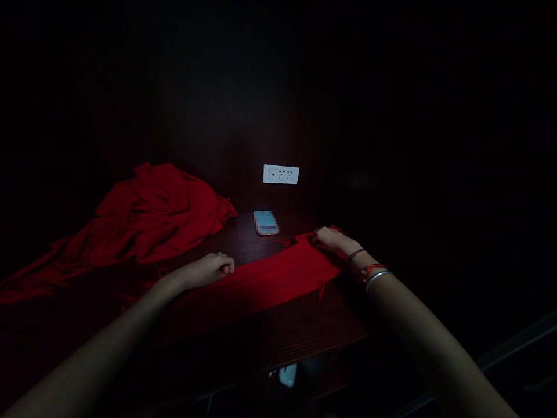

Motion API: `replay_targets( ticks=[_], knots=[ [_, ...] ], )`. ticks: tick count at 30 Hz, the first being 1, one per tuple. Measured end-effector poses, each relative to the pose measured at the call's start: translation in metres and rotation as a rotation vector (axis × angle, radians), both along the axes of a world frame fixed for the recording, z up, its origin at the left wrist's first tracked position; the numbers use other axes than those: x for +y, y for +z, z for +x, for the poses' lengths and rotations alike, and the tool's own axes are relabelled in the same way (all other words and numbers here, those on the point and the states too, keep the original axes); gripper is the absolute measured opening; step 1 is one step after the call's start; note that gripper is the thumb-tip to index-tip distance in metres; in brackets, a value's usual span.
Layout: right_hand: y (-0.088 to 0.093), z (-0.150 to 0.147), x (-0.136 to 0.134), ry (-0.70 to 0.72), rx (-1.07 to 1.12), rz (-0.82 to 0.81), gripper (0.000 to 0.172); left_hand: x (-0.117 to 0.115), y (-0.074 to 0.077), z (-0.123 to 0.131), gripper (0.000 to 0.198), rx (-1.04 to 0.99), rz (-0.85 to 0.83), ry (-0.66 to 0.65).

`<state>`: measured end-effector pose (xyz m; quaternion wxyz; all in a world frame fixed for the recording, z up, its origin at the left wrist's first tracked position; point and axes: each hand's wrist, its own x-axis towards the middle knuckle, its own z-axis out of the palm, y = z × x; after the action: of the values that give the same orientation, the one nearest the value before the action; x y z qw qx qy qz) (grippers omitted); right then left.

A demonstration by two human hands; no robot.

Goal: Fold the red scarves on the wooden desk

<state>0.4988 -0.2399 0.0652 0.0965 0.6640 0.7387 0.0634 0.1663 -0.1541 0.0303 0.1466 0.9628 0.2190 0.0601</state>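
Note:
A red fringed scarf (270,281) lies in a long flat strip across the dark wooden surface. My left hand (213,269) is closed at the strip's far edge, toward its left part, with the fingers curled under. Over at the right end, my right hand (331,239) is closed on the cloth, and its fingertips are partly hidden by the hand itself. Loose fringe strands stick out along the strip's edges. Bracelets circle my right wrist.
A crumpled heap of red fringed cloth (161,215) rests at the back left. Behind the strip lies a phone (266,223) with a blurred screen. A white wall socket (281,174) is set in the dark back panel. The front edge (322,350) of the surface runs below the strip.

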Motion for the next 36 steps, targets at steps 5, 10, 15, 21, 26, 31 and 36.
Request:
replay_targets(
  ticks=[5,10,15,21,26,31,36],
  knots=[
    [0.0,-0.006,0.0,0.067,-0.083,0.045,0.018,0.0,-0.009,0.003,0.016,0.043,0.084,-0.021],
    [0.008,0.0,-0.005,0.054,-0.084,0.162,0.019,0.0,-0.008,-0.001,0.017,0.044,0.083,0.005],
    [0.024,0.004,-0.006,0.018,-0.051,0.262,0.018,0.005,0.008,-0.01,0.021,-0.063,0.101,0.074],
    [0.011,-0.004,0.016,-0.097,-0.008,0.285,0.019,0.018,-0.005,-0.007,0.021,-0.06,0.231,0.357],
    [-0.023,-0.014,0.03,-0.216,0.002,0.283,0.024,0.017,-0.019,0.0,0.023,0.086,0.419,0.434],
    [-0.029,-0.008,0.011,-0.241,0.199,0.497,0.026,0.001,-0.009,0.006,0.028,-0.061,0.536,0.346],
    [-0.027,-0.014,-0.04,-0.055,0.409,0.499,0.023,-0.012,-0.019,0.01,0.04,0.006,0.253,-0.055]
  ],
)
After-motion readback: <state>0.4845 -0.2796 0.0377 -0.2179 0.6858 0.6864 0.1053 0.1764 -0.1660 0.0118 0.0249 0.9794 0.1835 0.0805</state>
